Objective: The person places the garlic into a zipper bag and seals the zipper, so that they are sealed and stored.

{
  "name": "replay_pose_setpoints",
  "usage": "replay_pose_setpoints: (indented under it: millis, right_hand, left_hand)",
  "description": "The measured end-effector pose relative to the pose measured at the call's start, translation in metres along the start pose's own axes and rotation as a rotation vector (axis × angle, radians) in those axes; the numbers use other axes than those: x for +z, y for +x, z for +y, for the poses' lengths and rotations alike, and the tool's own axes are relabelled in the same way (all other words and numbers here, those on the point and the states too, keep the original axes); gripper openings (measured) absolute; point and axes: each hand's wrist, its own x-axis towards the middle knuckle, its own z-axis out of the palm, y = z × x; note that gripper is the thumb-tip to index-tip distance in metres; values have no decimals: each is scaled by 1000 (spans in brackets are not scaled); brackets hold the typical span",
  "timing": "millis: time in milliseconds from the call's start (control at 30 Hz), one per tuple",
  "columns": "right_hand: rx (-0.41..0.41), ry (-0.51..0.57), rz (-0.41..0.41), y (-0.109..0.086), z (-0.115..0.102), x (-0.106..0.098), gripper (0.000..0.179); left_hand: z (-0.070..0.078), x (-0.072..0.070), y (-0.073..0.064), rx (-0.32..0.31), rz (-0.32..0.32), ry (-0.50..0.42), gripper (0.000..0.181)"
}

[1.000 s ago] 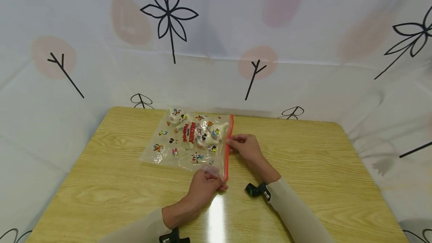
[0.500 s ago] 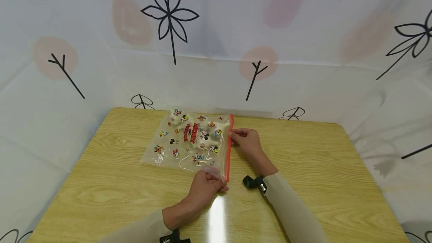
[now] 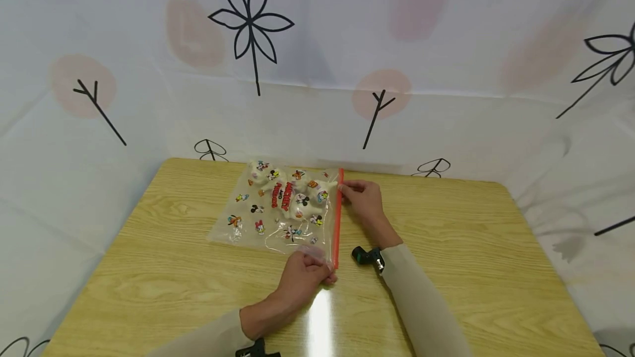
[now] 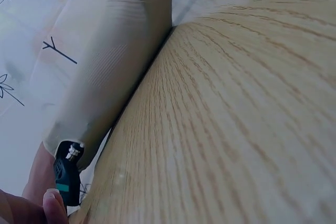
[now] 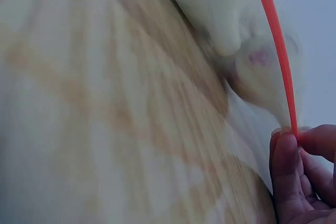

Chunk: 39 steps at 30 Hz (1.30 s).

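A clear zip bag printed with cartoon figures lies on the table, its red zip strip facing right. Inside it are pale, rounded things, perhaps soft toys; the print and plastic partly hide them. My right hand pinches the red strip between thumb and fingers near its far end, as the right wrist view also shows. At the near corner of the bag, beside the strip's lower end, my left hand pinches the plastic. Only a bit of the left hand's fingers shows in the left wrist view.
The wood-grain table stretches out on both sides of the bag. A pale cloth with plant drawings hangs behind it and along the sides. Dark wrist devices sit at both cuffs.
My right hand has slid away from me along the red strip, toward its far end. My left hand has stayed at the near corner, and the bag has hardly moved.
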Motion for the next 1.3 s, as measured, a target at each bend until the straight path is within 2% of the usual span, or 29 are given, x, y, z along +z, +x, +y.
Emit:
replay_pose_setpoints:
  millis: [167, 333, 533, 700, 833, 1067, 1200, 1300]
  right_hand:
    - [-5, 0, 46, 9, -2, 4, 24]
    - [19, 58, 93, 18, -1, 10, 23]
    - [13, 71, 173, 25, -1, 17, 20]
    - [-32, 72, 220, 27, -1, 20, 18]
    - [-72, 61, 235, 28, 1, 21, 19]
    - [-76, 89, 240, 25, 0, 21, 22]
    - [-68, 128, 232, 23, 0, 22, 23]
    - [-49, 192, 215, 22, 1, 22, 23]
  left_hand:
    - [0, 0, 0, 2, -2, 3, 31]
    - [-2, 1, 1, -4, 1, -5, 27]
    - [-4, 0, 1, -6, 3, -29, 31]
    - [-4, -1, 2, -4, 8, -37, 38]
    - [-2, -2, 2, -5, 8, -31, 39]
    - [0, -2, 0, -13, 18, -49, 38]
    - [3, -4, -1, -22, 14, -48, 35]
    - [4, -6, 0, -20, -12, -23, 28]
